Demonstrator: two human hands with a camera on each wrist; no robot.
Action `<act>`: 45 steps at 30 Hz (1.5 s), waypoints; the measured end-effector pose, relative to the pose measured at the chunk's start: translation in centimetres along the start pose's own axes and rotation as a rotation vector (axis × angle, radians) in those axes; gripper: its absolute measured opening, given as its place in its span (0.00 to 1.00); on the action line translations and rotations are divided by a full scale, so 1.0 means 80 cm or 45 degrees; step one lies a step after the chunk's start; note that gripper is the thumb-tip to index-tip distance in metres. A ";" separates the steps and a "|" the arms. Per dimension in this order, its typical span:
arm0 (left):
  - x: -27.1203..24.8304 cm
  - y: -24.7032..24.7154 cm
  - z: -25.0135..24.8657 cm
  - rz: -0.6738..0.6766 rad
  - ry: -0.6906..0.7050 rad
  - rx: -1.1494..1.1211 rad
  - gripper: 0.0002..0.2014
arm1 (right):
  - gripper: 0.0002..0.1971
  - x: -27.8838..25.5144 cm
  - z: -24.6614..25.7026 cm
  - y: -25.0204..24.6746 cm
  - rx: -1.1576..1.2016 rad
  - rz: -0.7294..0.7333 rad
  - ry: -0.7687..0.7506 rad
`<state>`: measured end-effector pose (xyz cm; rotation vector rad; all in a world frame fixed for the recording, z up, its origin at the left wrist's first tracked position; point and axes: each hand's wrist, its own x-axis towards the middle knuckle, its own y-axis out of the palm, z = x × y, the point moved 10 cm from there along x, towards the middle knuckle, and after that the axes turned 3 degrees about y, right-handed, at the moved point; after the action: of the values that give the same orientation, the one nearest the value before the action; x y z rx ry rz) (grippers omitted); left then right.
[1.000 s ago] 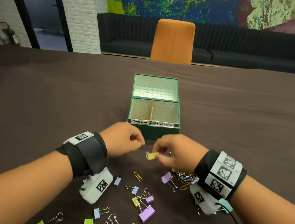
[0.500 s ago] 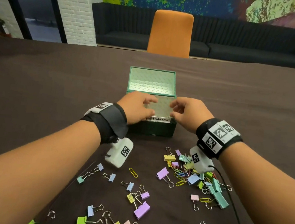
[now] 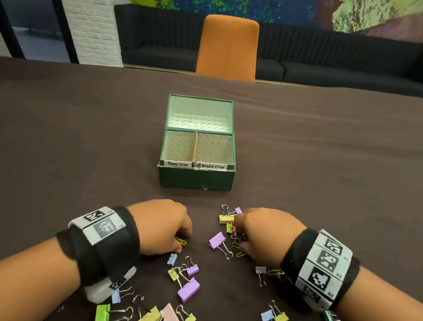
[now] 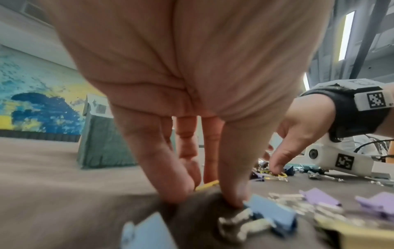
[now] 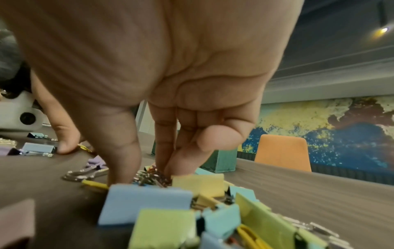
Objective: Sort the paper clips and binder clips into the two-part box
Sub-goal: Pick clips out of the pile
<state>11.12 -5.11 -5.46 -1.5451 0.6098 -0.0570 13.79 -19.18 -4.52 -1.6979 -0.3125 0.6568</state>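
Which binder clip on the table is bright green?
The bright green binder clip lies at the near left edge, below the left wrist. Its neighbours are paler: yellow-green, pink, blue, purple.

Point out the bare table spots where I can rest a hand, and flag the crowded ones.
Bare cloth flanks the green box on both sides and runs left of the left hand. Crowded: between both hands and nearer you, where binder clips scatter, and under the right hand.
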 end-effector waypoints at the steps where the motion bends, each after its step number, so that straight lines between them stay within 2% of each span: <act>1: -0.001 0.003 0.002 -0.001 -0.013 -0.028 0.16 | 0.11 0.000 0.000 0.001 -0.008 -0.003 0.011; 6: -0.009 -0.003 0.008 -0.068 -0.072 -0.111 0.06 | 0.12 0.002 0.006 0.000 -0.002 0.004 0.025; 10: -0.019 -0.016 0.010 -0.182 -0.093 -0.143 0.02 | 0.12 -0.004 0.010 -0.006 0.039 -0.011 0.027; 13: -0.031 -0.020 0.005 -0.270 -0.061 -0.203 0.05 | 0.10 -0.009 0.011 -0.010 0.102 -0.005 0.027; 16: -0.040 -0.016 -0.011 -0.299 0.031 -0.303 0.16 | 0.08 -0.011 0.010 -0.009 0.162 0.002 0.026; 18: -0.046 -0.016 -0.016 -0.305 0.072 -0.305 0.18 | 0.07 -0.011 0.010 -0.011 0.180 -0.021 0.018; 21: -0.061 -0.028 0.005 -0.403 0.006 -0.408 0.15 | 0.06 -0.015 0.006 -0.022 0.229 -0.124 -0.012; 24: -0.085 -0.039 0.047 -0.484 -0.135 -0.620 0.15 | 0.05 -0.023 -0.007 -0.044 0.360 -0.345 -0.038; 26: -0.100 -0.038 0.068 -0.437 -0.193 -0.664 0.16 | 0.05 -0.029 -0.019 -0.056 0.553 -0.446 -0.036; 28: -0.113 -0.027 0.082 -0.323 -0.261 -0.697 0.16 | 0.07 -0.034 -0.027 -0.063 0.678 -0.460 -0.019; 31: -0.125 -0.004 0.086 -0.158 -0.325 -0.691 0.12 | 0.11 -0.035 -0.033 -0.064 0.674 -0.395 -0.004; 34: -0.128 0.016 0.070 -0.067 -0.292 -0.640 0.07 | 0.12 -0.030 -0.040 -0.052 0.554 -0.228 0.060; 36: -0.125 0.023 0.056 -0.041 -0.242 -0.595 0.05 | 0.11 -0.026 -0.040 -0.045 0.297 -0.150 0.104; 38: -0.120 0.024 0.040 -0.029 -0.199 -0.533 0.03 | 0.08 -0.027 -0.024 -0.048 0.115 -0.169 0.052; 41: -0.099 0.006 0.014 -0.083 -0.107 -0.367 0.01 | 0.09 -0.027 0.007 -0.037 0.135 -0.060 -0.008; 43: -0.075 -0.006 -0.005 -0.105 -0.056 -0.273 0.06 | 0.16 -0.022 0.016 -0.018 0.053 0.062 0.025; 45: -0.047 -0.022 -0.031 -0.149 0.009 -0.173 0.12 | 0.19 -0.017 0.016 -0.004 -0.048 0.126 0.075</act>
<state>7.51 -5.92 -2.32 -1.7119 0.5368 -0.1118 12.00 -18.78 -4.04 -1.7741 -0.2012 0.6759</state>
